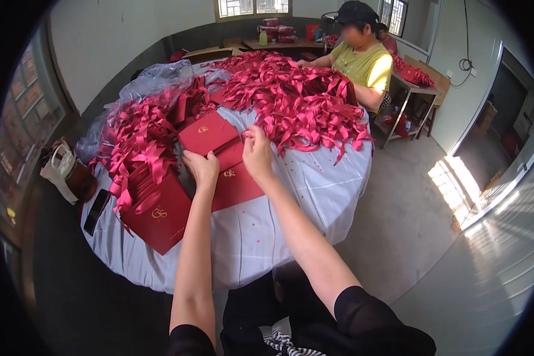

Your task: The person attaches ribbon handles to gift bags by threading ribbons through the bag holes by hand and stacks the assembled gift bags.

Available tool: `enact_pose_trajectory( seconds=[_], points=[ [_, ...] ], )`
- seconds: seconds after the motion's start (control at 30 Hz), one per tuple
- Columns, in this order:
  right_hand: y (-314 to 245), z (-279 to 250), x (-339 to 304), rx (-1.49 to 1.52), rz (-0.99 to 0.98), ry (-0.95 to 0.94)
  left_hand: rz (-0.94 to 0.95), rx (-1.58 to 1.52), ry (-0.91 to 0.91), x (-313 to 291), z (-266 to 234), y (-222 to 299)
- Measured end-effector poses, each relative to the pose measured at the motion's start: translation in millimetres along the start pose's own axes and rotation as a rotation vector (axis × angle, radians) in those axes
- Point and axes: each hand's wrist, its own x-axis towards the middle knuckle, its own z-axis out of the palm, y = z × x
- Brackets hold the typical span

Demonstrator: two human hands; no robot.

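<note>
A flat red gift bag with a gold emblem lies tilted in front of me on the table. My left hand grips its near left edge, thumb on top. Just off the bag's right side, my right hand is raised with its fingertips pinched together; a bit of pinkish red shows there, too small to name. Under both hands lies another red bag with a gold emblem. To the left, a leaning row of red bags carries pink-red ribbon handles.
A large heap of ribboned bags covers the far side of the cloth-covered table. Clear plastic wrapping lies far left, a phone at the left edge. A co-worker works at the far right.
</note>
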Motion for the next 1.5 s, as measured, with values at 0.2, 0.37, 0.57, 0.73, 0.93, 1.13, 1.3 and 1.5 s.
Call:
enact_pose_trajectory(
  seconds=[0.2, 0.37, 0.57, 0.73, 0.93, 1.13, 1.3, 1.5],
  points=[
    [3, 26, -14, -0.233, -0.032, -0.293, -0.083, 0.005, -0.013, 17, 5, -14],
    [36, 19, -15, -0.145, 0.07, -0.354, 0.063, -0.019, 0.029, -5, 18, -3],
    [19, 24, -21, -0.156, 0.091, -0.358, -0.18, 0.094, 0.03, 11, 7, 2],
    [20, 20, -20, -0.222, 0.062, -0.322, -0.32, 0.174, -0.067, 18, 2, 21],
    [21, 17, -18, -0.087, 0.186, -0.266, -0.228, 0.073, -0.048, 11, 12, 17],
    [1, 9, -5, -0.048, 0.158, 0.068, 0.287, 0.024, 0.292, -12, 2, 10],
    [-12, -11, 11, -0.085, -0.004, 0.213, 0.318, -0.208, -0.009, -47, -45, 51],
    [-57, -48, 21, 0.017, -0.11, 0.128, 0.336, -0.449, -0.192, -91, -92, 37]
  ],
)
